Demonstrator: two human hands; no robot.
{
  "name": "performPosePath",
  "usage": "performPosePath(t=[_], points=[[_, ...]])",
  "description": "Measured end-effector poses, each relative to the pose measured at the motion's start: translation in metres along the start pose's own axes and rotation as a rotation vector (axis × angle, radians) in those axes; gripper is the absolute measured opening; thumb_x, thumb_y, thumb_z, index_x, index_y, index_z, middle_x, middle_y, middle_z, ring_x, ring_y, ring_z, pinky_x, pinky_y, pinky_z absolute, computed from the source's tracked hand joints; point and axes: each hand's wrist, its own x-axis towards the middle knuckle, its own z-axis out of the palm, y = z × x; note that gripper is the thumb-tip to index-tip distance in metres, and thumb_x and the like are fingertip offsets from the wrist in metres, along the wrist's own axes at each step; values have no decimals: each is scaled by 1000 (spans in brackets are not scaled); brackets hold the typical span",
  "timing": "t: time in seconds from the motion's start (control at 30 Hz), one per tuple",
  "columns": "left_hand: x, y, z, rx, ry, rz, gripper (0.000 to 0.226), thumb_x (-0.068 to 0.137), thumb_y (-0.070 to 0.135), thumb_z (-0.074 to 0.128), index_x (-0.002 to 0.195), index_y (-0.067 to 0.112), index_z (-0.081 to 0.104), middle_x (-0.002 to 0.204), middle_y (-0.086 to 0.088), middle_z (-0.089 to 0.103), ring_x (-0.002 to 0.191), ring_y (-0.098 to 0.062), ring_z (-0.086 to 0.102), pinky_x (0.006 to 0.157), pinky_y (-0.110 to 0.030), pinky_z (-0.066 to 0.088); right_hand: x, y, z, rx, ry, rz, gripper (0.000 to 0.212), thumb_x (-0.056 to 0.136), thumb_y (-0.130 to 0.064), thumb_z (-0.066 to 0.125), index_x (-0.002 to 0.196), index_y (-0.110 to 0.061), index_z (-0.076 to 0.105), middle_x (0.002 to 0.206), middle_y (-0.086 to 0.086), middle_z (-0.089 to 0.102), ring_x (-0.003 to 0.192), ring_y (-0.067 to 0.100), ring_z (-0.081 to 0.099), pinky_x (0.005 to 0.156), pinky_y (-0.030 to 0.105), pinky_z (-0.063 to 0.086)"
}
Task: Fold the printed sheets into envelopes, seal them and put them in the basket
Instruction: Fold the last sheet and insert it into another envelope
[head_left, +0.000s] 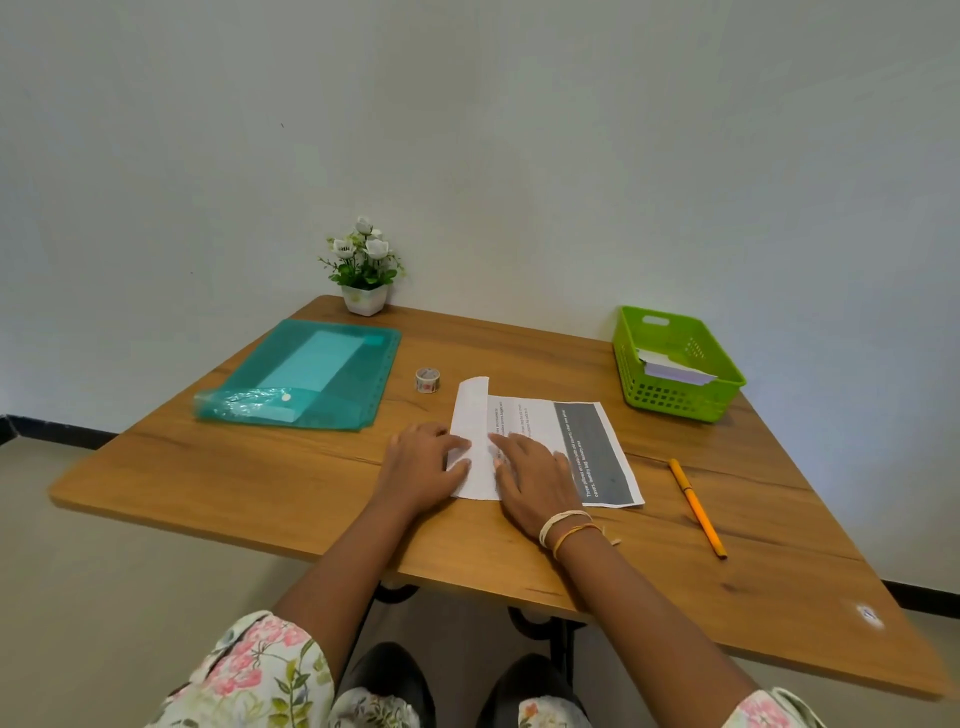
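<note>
Head view: left hand (423, 462) and right hand (530, 475) lay flat, fingers straight, pressing the sheet's (540, 447) first fold; unsealed. Basket (675, 402) at worktop's far right corner apparently held finished envelopes (672, 370).

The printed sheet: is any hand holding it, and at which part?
Neither hand grips it. Both the left hand and right hand press flat on the printed sheet, at its folded left flap.

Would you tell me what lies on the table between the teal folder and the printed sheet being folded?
In the head view, a small roll of tape stands between the teal folder and the printed sheet, apart from both; otherwise only bare table.
</note>
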Motion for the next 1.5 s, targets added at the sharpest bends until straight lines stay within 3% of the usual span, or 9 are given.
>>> performPosePath(t=[0.23, 0.37, 0.5, 0.67, 0.97, 1.07, 1.17, 1.33, 1.5], points=[[9, 1, -2, -97, -50, -41, 37, 97, 36, 45, 133, 32, 50, 141, 8, 51, 130, -12, 42, 106, -40, 24, 2, -1, -4, -20, -96, -106, 42, 98, -38, 36, 139, -33, 44, 150, -7, 38, 139, 12, 29, 113, 46, 21], [25, -2, -6, 60, -242, -31, 53, 101, 41, 38, 151, 27, 27, 159, 6, 22, 146, -14, 19, 117, -51, 12, 2, 0, -5, -8, -112, -103, 43, 98, -41, 37, 139, -34, 44, 151, -8, 36, 141, 13, 28, 115, 47, 19], [43, -5, -16, 147, -398, 62, 61, 101, 47, 36, 154, 24, 16, 162, 7, 2, 149, -15, 3, 117, -55, 4, 4, 2, -3, 10, -111, -102, 43, 97, -43, 39, 138, -35, 46, 151, -9, 38, 140, 13, 30, 114, 47, 21], [67, -17, -27, 144, -522, 60, 69, 96, 55, 43, 154, 30, 16, 162, 7, 11, 148, -19, 13, 118, -50, 9, 5, 3, -1, 10, -124, -94, 44, 97, -45, 38, 139, -36, 44, 151, -11, 36, 140, 13, 29, 116, 46, 20], [96, -35, -26, 219, -615, 73, 96, 79, 72, 52, 154, 34, 5, 163, 5, 5, 149, -26, 11, 118, -56, 14, 6, 6, -1, 30, -111, -91, 43, 94, -47, 42, 137, -37, 47, 148, -12, 41, 137, 13, 33, 114, 42, 23], [99, -36, -26, 224, -614, 87, 99, 78, 72, 53, 154, 34, 3, 163, 5, 2, 149, -27, 7, 118, -57, 10, 16, -2, -4, 63, -55, -67, 35, 88, -46, 51, 119, -34, 62, 129, -7, 57, 117, 17, 48, 97, 36, 40], [94, -40, -21, 205, -579, 118, 93, 83, 70, 49, 154, 32, 2, 163, 5, 0, 149, -25, 3, 119, -56, 4, 49, -16, -9, 72, -109, 7, 22, 86, -43, 56, 95, -25, 67, 105, 1, 58, 100, 21, 53, 86, 38, 47], [93, -44, -17, 142, -566, 110, 97, 81, 72, 51, 154, 33, 2, 163, 7, -1, 150, -21, 1, 118, -55, -3, 104, -23, -6, 215, -184, 101, 10, 84, -25, 66, 87, -18, 73, 101, 5, 67, 96, 21, 61, 78, 26, 43], [95, -45, -15, 131, -552, 110, 103, 76, 73, 57, 154, 33, 4, 163, 8, 2, 149, -19, 4, 118, -55, -3, 132, -23, 11, 257, -126, 205, 12, 82, -34, 69, 88, -25, 73, 99, 2, 70, 96, 22, 62, 84, 33, 49]])
